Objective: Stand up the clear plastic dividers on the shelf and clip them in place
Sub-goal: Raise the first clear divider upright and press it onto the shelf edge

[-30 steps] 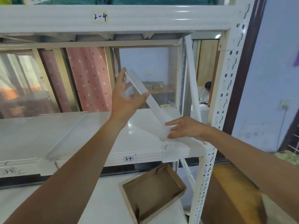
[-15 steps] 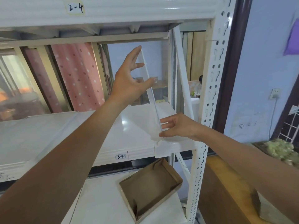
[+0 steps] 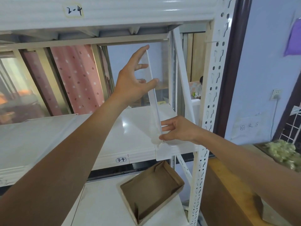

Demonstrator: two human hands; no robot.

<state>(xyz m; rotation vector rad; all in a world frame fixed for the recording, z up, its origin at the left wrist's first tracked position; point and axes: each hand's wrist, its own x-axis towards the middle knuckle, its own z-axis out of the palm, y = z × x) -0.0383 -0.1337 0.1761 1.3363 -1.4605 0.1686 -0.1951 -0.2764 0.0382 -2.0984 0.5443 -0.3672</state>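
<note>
Two hands hold one clear plastic divider (image 3: 154,101) near the right end of the shelf (image 3: 133,128). The left hand (image 3: 133,82) is raised with fingers spread; its fingertips reach the top of the panel's near edge and its thumb presses the same edge lower down, a loose, open-fingered grip that steadies the sheet more than it clamps it. The right hand (image 3: 178,130) is low at the shelf's front lip, thumb and forefinger pinched on the divider's bottom front corner, the other fingers fanned out above.

The divider stands nearly upright, leaning a little with its top toward the left, seen almost edge-on, so it reads as a thin pale strip running from the front lip up toward the beam above. Its foot sits at the front edge of the shelf just left of a white clip (image 3: 162,146) on the lip; whether it is seated in the clip cannot be told.

To the right, a narrow strip of shelf lies between the panel and the perforated white upright (image 3: 213,88) with its diagonal brace. To the left the white shelf surface is broad and bare, with a label reading 3-4 (image 3: 121,159) on its front edge. Above, the top of the panel stops short of the upper beam marked 2-4 (image 3: 74,11). Below, an open cardboard box (image 3: 151,191) sits on the lower shelf.

The sheet is transparent and slightly frosted along its edge, and the room behind shows through it.
</note>
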